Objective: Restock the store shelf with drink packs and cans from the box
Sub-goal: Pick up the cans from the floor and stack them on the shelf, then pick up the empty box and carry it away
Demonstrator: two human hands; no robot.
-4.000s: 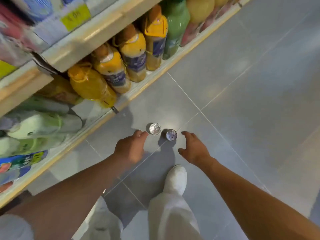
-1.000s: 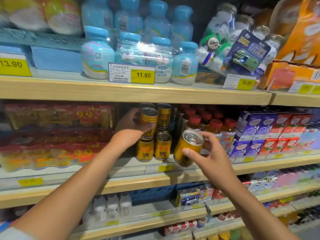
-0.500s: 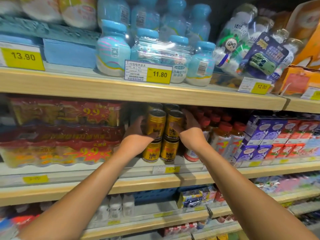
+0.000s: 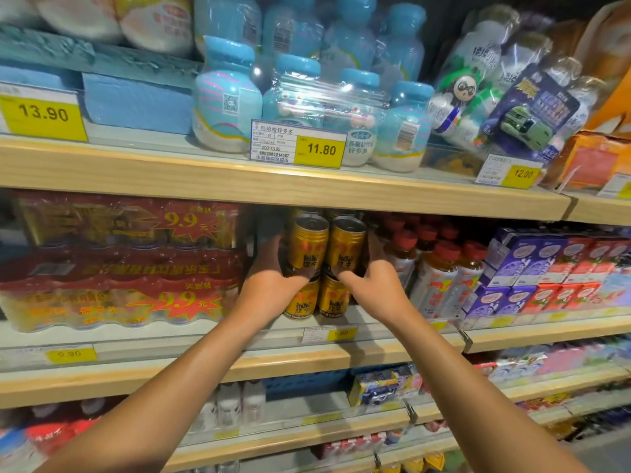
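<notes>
Here, left hand (image 4: 273, 288) clenched on "RedBull" can (image 4: 307, 244); right hand (image 4: 370, 285) likewise on its neighbour (image 4: 345, 245); tag (image 4: 297, 141) reading "11.80" above.

On the middle shelf (image 4: 341, 356), four cans stand two on two. The upper left can (image 4: 307, 244) sits on the lower left can (image 4: 302, 303); the upper right can (image 4: 345, 244) sits on the lower right can (image 4: 334, 298). Left of this stack lie wrapped multipacks (image 4: 119, 261); right of it stand capped bottles (image 4: 440, 278), then cartons (image 4: 532, 268). The left hand (image 4: 273, 285) touches the stack's left side, the right hand (image 4: 375, 285) its right.
</notes>
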